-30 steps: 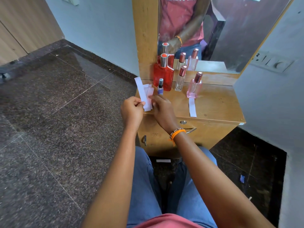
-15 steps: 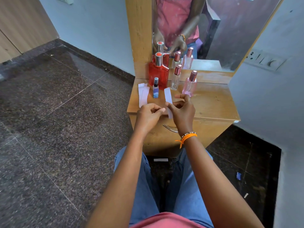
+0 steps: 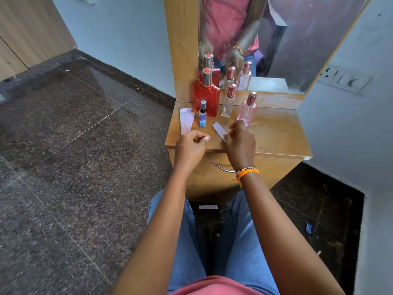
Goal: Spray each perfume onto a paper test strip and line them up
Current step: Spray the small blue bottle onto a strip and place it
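Right hand, at centre frame and wearing an orange wristband, pinches the near end of one paper strip between thumb and fingers; the strip slants up and left from the hand, over the wooden table. Left hand, just left of it at the table's front edge, has its fingers curled with thumb meeting fingertips; I see nothing held in it. A small stack of spare strips lies at the table's left edge, beside a little blue spray bottle. Behind that stands the large red perfume bottle; to its right a slim clear bottle, then a pink bottle just above the right hand's fingertips. A mirror fills the upper right of the frame. One loose strip lies on the floor between my knees, lower centre.
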### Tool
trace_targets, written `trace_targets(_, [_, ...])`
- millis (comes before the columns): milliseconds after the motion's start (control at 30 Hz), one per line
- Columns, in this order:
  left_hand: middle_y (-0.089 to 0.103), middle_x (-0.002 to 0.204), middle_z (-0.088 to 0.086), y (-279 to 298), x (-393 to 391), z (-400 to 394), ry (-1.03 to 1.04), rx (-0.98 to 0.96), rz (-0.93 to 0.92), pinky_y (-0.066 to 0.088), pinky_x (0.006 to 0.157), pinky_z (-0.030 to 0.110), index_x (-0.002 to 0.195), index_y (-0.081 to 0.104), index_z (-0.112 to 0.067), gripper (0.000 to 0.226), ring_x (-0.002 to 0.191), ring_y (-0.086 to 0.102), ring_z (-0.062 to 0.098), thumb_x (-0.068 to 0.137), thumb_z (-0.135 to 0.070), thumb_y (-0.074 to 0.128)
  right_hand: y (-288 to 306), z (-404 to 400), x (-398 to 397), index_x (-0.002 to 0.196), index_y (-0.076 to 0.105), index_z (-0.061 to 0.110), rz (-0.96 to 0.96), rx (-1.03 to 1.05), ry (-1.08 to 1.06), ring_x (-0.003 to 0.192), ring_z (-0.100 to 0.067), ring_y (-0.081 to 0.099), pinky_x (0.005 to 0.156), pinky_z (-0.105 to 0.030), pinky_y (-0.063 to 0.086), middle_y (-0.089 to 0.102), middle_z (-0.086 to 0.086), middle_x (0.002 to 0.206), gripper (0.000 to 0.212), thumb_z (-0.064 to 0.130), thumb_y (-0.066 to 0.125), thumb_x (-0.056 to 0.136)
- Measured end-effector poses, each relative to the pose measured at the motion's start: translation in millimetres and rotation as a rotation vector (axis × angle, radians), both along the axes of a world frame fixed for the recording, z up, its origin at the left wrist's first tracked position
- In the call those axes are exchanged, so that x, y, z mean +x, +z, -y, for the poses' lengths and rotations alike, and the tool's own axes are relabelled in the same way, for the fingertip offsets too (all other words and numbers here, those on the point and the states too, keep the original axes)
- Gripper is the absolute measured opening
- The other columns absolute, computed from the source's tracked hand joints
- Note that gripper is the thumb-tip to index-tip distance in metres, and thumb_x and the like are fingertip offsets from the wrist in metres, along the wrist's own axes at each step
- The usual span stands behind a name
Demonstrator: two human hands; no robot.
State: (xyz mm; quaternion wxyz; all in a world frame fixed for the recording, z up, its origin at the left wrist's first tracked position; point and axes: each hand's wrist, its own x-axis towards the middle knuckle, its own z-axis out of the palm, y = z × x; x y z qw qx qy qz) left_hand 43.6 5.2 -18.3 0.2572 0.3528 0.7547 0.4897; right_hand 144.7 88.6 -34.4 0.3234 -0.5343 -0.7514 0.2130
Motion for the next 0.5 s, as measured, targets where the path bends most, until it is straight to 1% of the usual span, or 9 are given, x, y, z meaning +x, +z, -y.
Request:
trace_targets(100, [0.06, 0.08, -0.017, -0.3, -0.8, 0.9, 0.012, -0.002, 0.01, 0.034, 0.061, 0.01, 0.093, 0.069, -0.019, 0.011, 0.078, 0.053, -0.004, 0.089, -0.019, 0.059, 1.8, -0.7, -1.7, 0.102, 0.061, 0.008, 0.014, 0.021, 0.006, 0.088, -0.03, 0.064, 0.074, -0.039, 0.053, 0.069, -0.015, 0.096, 0.016, 0.01, 0.064, 0.086])
trace_targets(200, [0.06, 0.082, -0.016, -1.3, -0.9, 1.6, 0.019, -0.001, 0.03, 0.035, 0.061, 0.01, 0.095, 0.069, -0.018, 0.012, 0.079, 0.053, -0.003, 0.09, -0.019, 0.058, 2.6, -0.6, -4.3, 0.091, 0.066, 0.008, 0.079, 0.038, 0.047, 0.082, -0.027, 0.064, 0.07, -0.035, 0.054, 0.07, -0.012, 0.09, 0.007, 0.013, 0.064, 0.086])
trace_targets(300, [0.062, 0.085, -0.012, -3.0, 1.2, 2.4, 0.015, -0.006, 0.026, 0.035, 0.062, 0.011, 0.095, 0.069, -0.017, 0.013, 0.08, 0.053, -0.001, 0.09, -0.017, 0.057, 4.0, -0.5, -7.8, 0.09, 0.068, 0.008, 0.175, 0.05, 0.062, 0.083, -0.028, 0.064, 0.067, -0.033, 0.05, 0.07, -0.012, 0.091, 0.011, 0.017, 0.063, 0.088])
trace_targets(367, [0.062, 0.085, -0.012, -5.0, 3.1, 3.4, 0.017, -0.006, 0.02, 0.036, 0.062, 0.012, 0.094, 0.069, -0.017, 0.013, 0.079, 0.054, -0.001, 0.09, -0.017, 0.057, 6.8, -1.1, -9.4, 0.092, 0.067, 0.009, 0.2, 0.067, 0.045, 0.085, -0.029, 0.063, 0.064, -0.031, 0.046, 0.069, -0.011, 0.093, 0.013, 0.02, 0.063, 0.087])
trace_targets(433, [0.062, 0.082, -0.013, -5.7, 3.4, 4.0, 0.024, 0.001, 0.017, 0.036, 0.062, 0.012, 0.092, 0.07, -0.018, 0.013, 0.078, 0.054, -0.002, 0.09, -0.016, 0.058, 11.1, -2.6, -12.8, 0.094, 0.065, 0.009, 0.147, 0.067, 0.045, 0.085, -0.028, 0.063, 0.064, -0.03, 0.043, 0.068, -0.01, 0.096, 0.014, 0.022, 0.063, 0.087])
trace_targets(500, [0.061, 0.079, -0.015, -5.5, 2.0, 3.7, 0.044, 0.014, 0.021, 0.037, 0.062, 0.011, 0.089, 0.07, -0.017, 0.012, 0.077, 0.055, -0.002, 0.089, -0.015, 0.058, 16.9, -4.6, -20.6, 0.096, 0.063, 0.008, 0.045, 0.058, 0.085, 0.085, -0.027, 0.061, 0.064, -0.028, 0.039, 0.066, -0.01, 0.097, 0.018, 0.023, 0.064, 0.086])
